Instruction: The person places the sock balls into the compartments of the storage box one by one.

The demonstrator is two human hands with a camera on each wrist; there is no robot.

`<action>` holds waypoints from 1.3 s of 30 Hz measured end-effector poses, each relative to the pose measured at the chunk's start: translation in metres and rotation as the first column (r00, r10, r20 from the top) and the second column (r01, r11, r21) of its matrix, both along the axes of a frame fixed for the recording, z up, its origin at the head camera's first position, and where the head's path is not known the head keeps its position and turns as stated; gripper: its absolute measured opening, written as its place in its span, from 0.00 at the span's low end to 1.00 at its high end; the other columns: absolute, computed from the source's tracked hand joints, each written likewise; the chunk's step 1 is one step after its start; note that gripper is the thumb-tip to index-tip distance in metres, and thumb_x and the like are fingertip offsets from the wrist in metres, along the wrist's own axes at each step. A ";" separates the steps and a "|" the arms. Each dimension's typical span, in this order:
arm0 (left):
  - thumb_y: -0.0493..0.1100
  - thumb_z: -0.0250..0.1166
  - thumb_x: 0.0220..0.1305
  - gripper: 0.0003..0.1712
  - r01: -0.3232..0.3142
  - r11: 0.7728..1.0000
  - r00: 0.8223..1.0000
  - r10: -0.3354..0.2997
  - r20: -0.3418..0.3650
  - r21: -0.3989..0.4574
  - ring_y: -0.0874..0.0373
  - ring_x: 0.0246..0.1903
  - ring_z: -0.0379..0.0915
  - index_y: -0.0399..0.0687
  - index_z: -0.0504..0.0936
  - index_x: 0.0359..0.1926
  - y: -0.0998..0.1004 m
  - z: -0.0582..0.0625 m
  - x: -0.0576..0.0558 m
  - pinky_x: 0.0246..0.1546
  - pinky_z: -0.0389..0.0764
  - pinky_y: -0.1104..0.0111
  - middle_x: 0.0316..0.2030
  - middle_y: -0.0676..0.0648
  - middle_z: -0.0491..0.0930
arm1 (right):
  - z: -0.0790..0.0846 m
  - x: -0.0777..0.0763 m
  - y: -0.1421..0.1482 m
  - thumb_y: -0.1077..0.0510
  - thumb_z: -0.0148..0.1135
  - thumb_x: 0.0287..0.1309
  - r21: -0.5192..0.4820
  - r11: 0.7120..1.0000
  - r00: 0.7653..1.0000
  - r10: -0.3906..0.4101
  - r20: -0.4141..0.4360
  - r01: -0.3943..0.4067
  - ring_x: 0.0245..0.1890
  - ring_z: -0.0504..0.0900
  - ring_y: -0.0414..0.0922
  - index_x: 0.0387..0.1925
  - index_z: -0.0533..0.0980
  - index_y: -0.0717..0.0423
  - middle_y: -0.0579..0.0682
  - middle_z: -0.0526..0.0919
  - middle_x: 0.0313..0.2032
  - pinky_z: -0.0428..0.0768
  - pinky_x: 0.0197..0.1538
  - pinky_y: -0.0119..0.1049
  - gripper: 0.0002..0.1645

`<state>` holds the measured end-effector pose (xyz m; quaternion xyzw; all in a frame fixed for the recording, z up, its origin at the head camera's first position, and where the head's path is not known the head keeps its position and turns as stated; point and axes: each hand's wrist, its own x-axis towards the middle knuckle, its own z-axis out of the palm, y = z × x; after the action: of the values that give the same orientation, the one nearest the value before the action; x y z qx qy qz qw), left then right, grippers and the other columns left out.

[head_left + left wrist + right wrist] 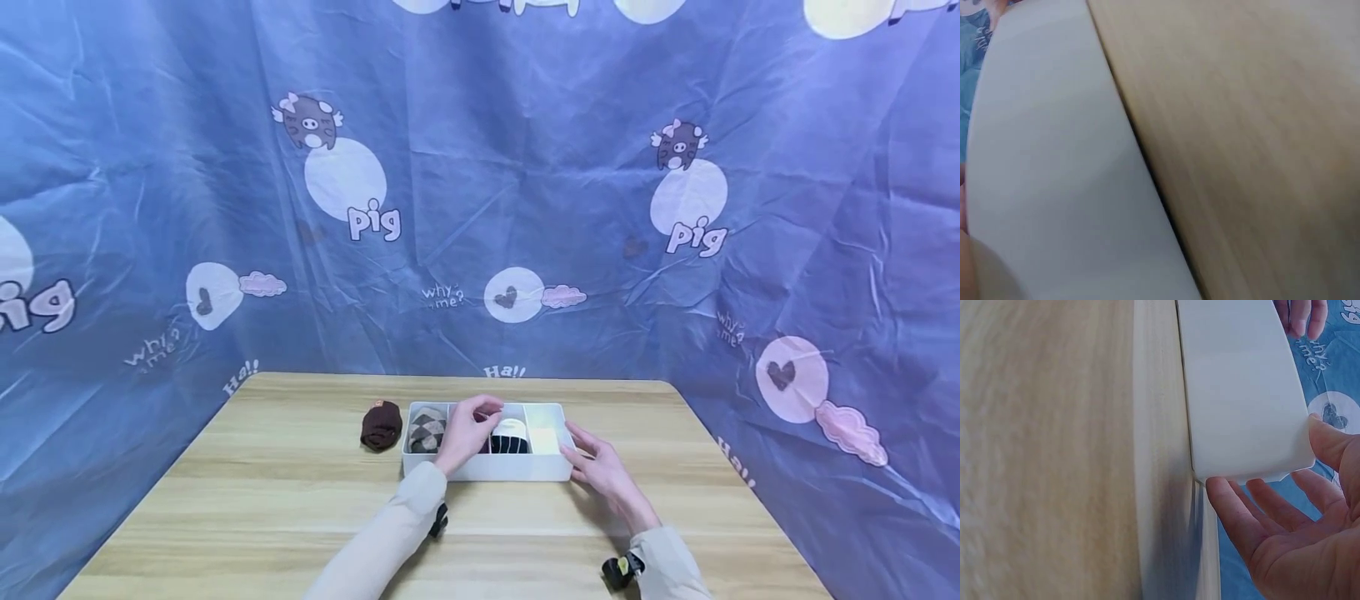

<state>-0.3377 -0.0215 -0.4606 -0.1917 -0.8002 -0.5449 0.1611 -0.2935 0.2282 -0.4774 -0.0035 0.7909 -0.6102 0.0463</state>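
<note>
A white divided box (487, 468) stands on the table. My left hand (467, 435) is over its second compartment from the left, fingers loosely bent, partly hiding a dark maroon bundle (481, 419) there. My right hand (606, 473) holds the box's right end, thumb at the rim and fingers against the end wall; the right wrist view shows this fingers-and-thumb hold (1297, 525) closely. A rolled checkered sock (427, 431) sits in the leftmost compartment. A black sock with white stripes and a white top (509, 436) fills the third. The left wrist view shows mainly the box's front wall (1066, 156).
A rolled dark brown sock (381, 427) lies on the wooden table (300, 500) just left of the box. A blue printed cloth (480, 208) hangs behind the table and along its sides. Dark wrist cameras (621, 572) are strapped below both hands.
</note>
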 end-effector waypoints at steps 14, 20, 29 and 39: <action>0.37 0.70 0.58 0.11 -0.024 0.992 1.000 0.022 0.019 0.121 0.62 0.34 0.80 0.39 0.85 0.43 -0.041 0.003 0.016 0.39 0.78 0.74 0.35 0.46 0.87 | 0.002 0.003 0.002 0.56 0.58 0.67 -0.028 1.000 1.000 0.002 -0.005 -0.003 0.63 0.72 0.62 0.74 0.58 0.54 0.69 0.58 0.71 0.79 0.57 0.46 0.37; 0.37 0.69 0.59 0.12 -0.009 0.992 0.999 0.005 0.039 0.126 0.62 0.35 0.81 0.37 0.85 0.44 -0.060 0.001 0.020 0.39 0.78 0.74 0.36 0.44 0.87 | 0.000 0.002 0.003 0.56 0.58 0.68 -0.026 1.000 1.000 0.001 -0.012 -0.002 0.64 0.71 0.62 0.74 0.58 0.54 0.68 0.59 0.71 0.78 0.58 0.47 0.37; 0.33 0.70 0.58 0.10 -0.087 0.984 0.996 0.082 0.043 0.157 0.63 0.31 0.81 0.37 0.85 0.43 -0.092 -0.002 0.019 0.33 0.80 0.73 0.35 0.41 0.87 | -0.004 0.003 0.002 0.56 0.59 0.67 -0.033 0.999 1.000 0.001 -0.008 -0.001 0.63 0.72 0.62 0.73 0.58 0.54 0.68 0.59 0.71 0.78 0.58 0.48 0.37; 0.29 0.67 0.59 0.12 -0.139 0.966 0.986 0.114 0.122 0.218 0.63 0.34 0.79 0.27 0.82 0.44 -0.118 0.005 0.026 0.37 0.77 0.78 0.40 0.31 0.84 | -0.003 0.001 0.001 0.57 0.59 0.67 -0.026 1.000 1.000 -0.014 -0.015 0.013 0.60 0.75 0.60 0.73 0.60 0.54 0.70 0.60 0.70 0.79 0.57 0.47 0.36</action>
<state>-0.3112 -0.1400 -0.4552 -0.0909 -0.7513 -0.6306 0.1725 -0.2925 0.2292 -0.4807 -0.0034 0.7834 -0.6204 0.0363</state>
